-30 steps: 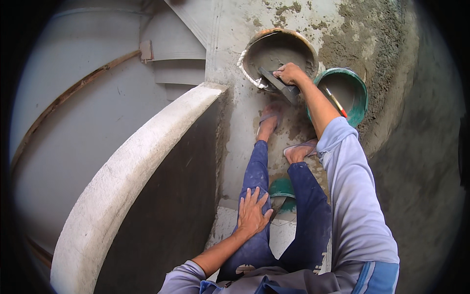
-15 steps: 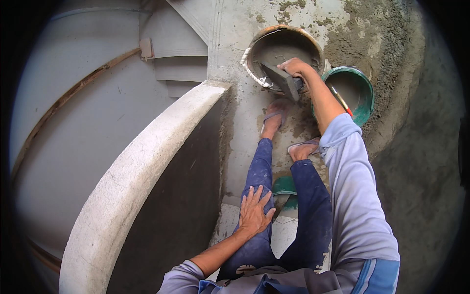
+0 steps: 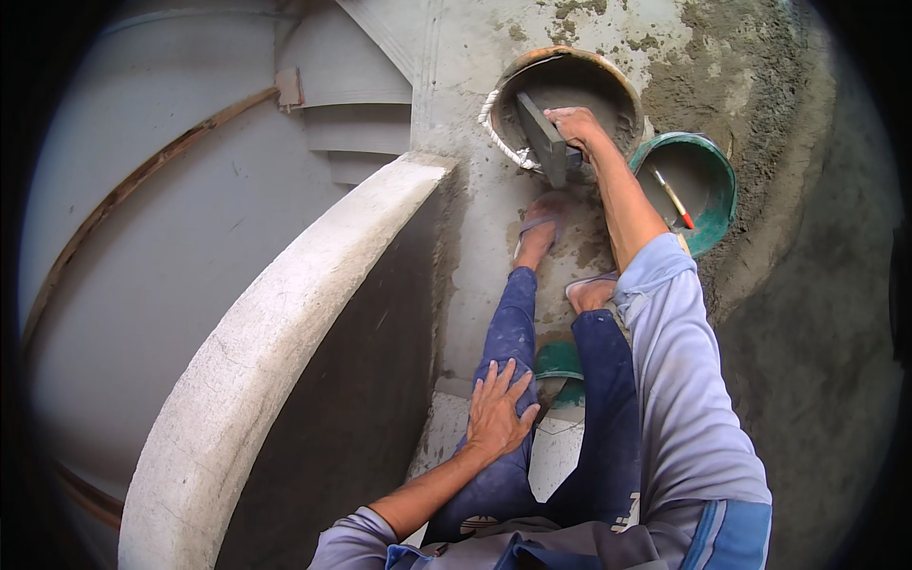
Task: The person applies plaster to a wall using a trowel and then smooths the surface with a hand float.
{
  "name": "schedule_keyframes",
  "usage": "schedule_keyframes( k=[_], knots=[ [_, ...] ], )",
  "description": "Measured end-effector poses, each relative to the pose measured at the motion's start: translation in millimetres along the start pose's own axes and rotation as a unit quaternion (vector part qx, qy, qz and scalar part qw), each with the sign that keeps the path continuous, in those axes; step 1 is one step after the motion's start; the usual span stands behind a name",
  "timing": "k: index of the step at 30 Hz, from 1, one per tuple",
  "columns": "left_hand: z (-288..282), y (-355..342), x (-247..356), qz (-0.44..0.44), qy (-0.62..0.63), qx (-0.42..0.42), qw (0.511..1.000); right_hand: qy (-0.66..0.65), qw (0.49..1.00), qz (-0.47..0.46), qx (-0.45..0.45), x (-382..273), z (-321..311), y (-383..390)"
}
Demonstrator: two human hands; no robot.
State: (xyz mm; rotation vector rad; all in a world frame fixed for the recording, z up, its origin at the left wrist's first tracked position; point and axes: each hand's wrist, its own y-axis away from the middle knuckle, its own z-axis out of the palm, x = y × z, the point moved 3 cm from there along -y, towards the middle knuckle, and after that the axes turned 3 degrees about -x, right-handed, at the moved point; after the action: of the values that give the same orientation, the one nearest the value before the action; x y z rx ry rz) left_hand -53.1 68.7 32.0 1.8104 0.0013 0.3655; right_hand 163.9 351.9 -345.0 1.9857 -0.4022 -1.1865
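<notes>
My right hand [image 3: 579,131] grips a dark grey plastering float [image 3: 544,142], tilted on edge over the near part of a round bucket [image 3: 617,81] of grey mortar with a white rope handle. Just right of it sits a green bucket [image 3: 717,214] with grey contents and a red-tipped brush [image 3: 672,198]. My left hand [image 3: 496,413] rests on my left thigh near the knee, fingers spread and holding nothing. Between my legs, partly hidden, lies a green object [image 3: 559,359].
A curved white parapet [image 3: 266,332] runs along my left, with a dark drop beside it. Beyond are grey stair undersides [image 3: 351,133] and a wooden rail [image 3: 171,152]. A rough band of wet mortar [image 3: 760,85] borders the concrete at the right. My sandalled feet [image 3: 537,233] stand below the buckets.
My right hand has moved slightly up the picture, and the float in it has turned to a steeper angle. The view has shifted slightly. My left hand stays on my leg.
</notes>
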Motion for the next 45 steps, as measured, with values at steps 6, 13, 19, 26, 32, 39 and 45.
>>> schedule_keyframes(
  k=[6,13,19,26,32,39,45],
  knots=[
    [1,4,4,-0.019,0.000,0.011,1.000,-0.088,0.995,0.013,-0.045,-5,1,18],
    [-6,2,7,-0.007,-0.018,0.020,1.000,-0.434,0.890,0.028,-0.135,33,1,54],
    [-18,-2,18,0.028,-0.095,0.028,0.995,-0.654,0.753,0.055,-0.048,-34,-46,238],
    [-53,7,50,0.272,-0.270,0.075,0.921,-0.794,0.590,-0.137,0.037,-111,-148,575],
    [-117,-91,175,0.637,-0.427,0.130,0.628,-0.619,0.642,-0.195,0.409,-167,-212,900],
    [-148,31,507,0.804,-0.211,0.192,0.523,-0.228,0.415,-0.292,0.831,-198,-123,1186],
    [-27,428,662,0.899,-0.044,0.179,0.397,0.401,0.236,0.199,0.862,-273,-107,1343]
  ],
)
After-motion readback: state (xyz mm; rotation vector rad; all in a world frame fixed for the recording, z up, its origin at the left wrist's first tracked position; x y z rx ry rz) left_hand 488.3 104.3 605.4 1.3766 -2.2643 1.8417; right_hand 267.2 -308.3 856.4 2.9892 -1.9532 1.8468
